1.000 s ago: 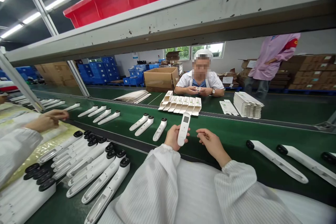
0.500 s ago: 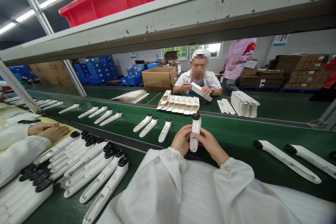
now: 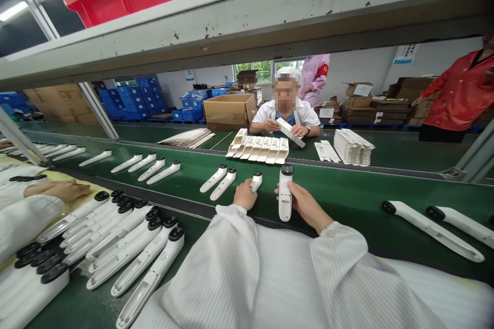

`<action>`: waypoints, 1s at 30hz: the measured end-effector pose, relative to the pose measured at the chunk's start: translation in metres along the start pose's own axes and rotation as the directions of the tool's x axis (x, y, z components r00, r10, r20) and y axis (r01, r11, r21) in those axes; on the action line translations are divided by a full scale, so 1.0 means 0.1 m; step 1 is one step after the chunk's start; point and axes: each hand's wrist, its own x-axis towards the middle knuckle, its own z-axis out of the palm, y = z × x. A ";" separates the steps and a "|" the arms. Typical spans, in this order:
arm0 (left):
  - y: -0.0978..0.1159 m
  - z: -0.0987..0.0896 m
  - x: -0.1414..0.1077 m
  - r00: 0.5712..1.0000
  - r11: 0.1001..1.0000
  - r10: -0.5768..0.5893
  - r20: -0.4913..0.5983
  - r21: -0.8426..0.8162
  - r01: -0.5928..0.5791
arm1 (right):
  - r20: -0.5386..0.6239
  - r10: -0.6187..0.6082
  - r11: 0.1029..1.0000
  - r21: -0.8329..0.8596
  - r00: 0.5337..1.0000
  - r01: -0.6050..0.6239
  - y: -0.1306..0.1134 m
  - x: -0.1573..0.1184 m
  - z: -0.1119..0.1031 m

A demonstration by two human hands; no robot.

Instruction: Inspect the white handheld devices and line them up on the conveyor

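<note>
On my feed, the right hand (image 3: 306, 207) has its fingers closed around a white handheld device (image 3: 285, 198), held upright just above the green conveyor surface (image 3: 339, 190). The left hand (image 3: 244, 195) rests on the belt, its fingers touching the end of a second white device (image 3: 255, 181); I can't tell if they grip it. Print on the devices and the wall sign (image 3: 403, 53) is too small to read.

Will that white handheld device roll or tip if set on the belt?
The white handheld device probably won't roll: others lie steady on the green belt. Its glossy shell looks slippery, and its narrow body would likely tip if stood on end.
</note>
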 end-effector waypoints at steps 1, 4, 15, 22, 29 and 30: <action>0.02 0.01 0.00 0.999 0.978 -0.045 0.023 -0.202 0.049 | 0.004 0.003 1.000 -0.003 1.000 -0.003 -0.01 -0.01 0.00; 0.11 0.04 -0.03 0.961 0.606 -0.108 0.254 -0.750 0.267 | 0.002 0.009 0.999 -0.035 1.000 -0.009 -0.02 -0.01 -0.01; 0.45 0.19 -0.34 0.890 0.236 -0.039 0.454 -0.861 0.450 | -0.238 -0.261 0.447 -0.889 0.936 -0.101 0.09 0.10 -0.27; 0.47 0.33 -0.37 0.951 0.183 -0.016 0.310 -0.934 0.307 | 0.006 -0.290 0.806 -0.538 0.957 0.248 0.01 0.02 0.00; 0.33 0.19 -0.24 0.985 0.642 0.018 0.169 -0.757 0.118 | 0.005 -0.041 0.997 -0.065 0.999 0.041 -0.06 -0.07 0.07; 0.28 0.14 -0.21 0.997 0.791 0.033 0.068 -0.611 0.015 | 0.008 -0.030 0.998 -0.046 1.000 0.030 -0.08 -0.08 0.07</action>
